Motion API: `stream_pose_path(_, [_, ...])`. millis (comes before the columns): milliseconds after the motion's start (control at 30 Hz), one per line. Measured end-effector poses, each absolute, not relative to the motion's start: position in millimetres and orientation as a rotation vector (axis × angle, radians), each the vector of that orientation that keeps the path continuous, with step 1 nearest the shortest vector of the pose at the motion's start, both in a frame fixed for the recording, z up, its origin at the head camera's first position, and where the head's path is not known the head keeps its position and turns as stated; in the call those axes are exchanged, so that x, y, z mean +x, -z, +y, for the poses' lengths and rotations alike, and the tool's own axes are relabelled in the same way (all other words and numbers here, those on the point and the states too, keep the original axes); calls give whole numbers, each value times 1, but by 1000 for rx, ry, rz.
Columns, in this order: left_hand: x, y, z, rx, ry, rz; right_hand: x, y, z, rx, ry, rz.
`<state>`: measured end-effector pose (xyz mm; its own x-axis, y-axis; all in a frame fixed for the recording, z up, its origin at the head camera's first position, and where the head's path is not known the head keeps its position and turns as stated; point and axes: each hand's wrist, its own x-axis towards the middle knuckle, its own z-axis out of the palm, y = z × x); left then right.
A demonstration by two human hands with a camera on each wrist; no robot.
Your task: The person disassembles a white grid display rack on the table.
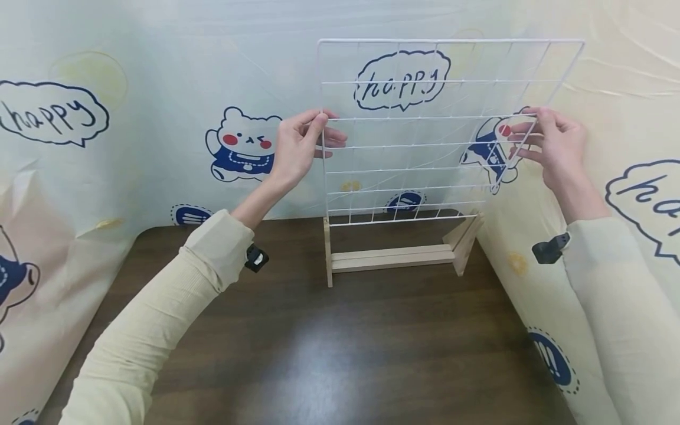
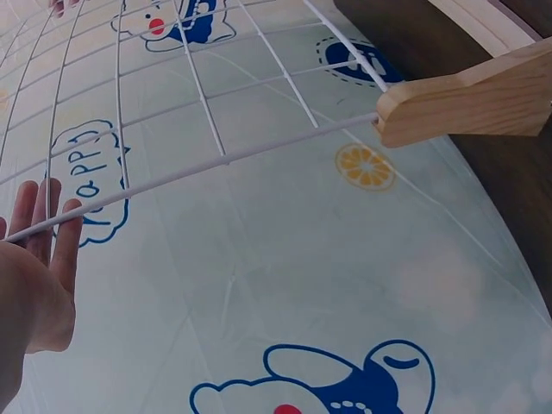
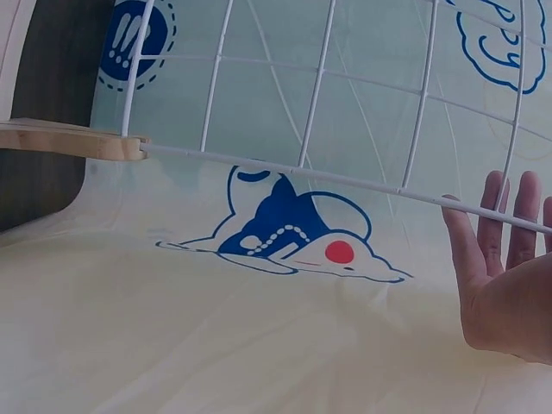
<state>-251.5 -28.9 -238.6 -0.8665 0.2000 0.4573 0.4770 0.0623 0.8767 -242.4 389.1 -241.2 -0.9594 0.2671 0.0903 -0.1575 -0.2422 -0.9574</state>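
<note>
A white wire grid (image 1: pixel 405 118) stands above the tabletop (image 1: pixel 255 348) toward its far edge, right of that edge's middle, its lower bar level with the tops of a wooden stand (image 1: pixel 393 261). The left hand (image 1: pixel 299 144) pinches the grid's left side bar between thumb and fingers, the other fingers reaching out behind the wires. The right hand (image 1: pixel 558 141) pinches the right side bar at much the same height, its remaining fingers spread and fairly straight. In the two wrist views the grid's lower corners meet the tips of the stand's end pieces, the left one (image 2: pixel 466 97) and the right one (image 3: pixel 73 141). A crossbar joins these ends low down, and the right end stands close to the tabletop's far right corner. Pale cloth (image 1: pixel 159 71) printed with bears and the word "happy" rises behind the far edge and runs along the left and right edges. Both arms wear pale sleeves (image 1: pixel 143 319), with a small black camera (image 1: pixel 257 258) at each wrist.
</note>
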Motion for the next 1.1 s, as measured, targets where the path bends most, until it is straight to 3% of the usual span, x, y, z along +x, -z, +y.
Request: stream_pose_path(1100, [-246,219,-32,-725,1896,-2114,-238,229,386,-98,-2297,-1682])
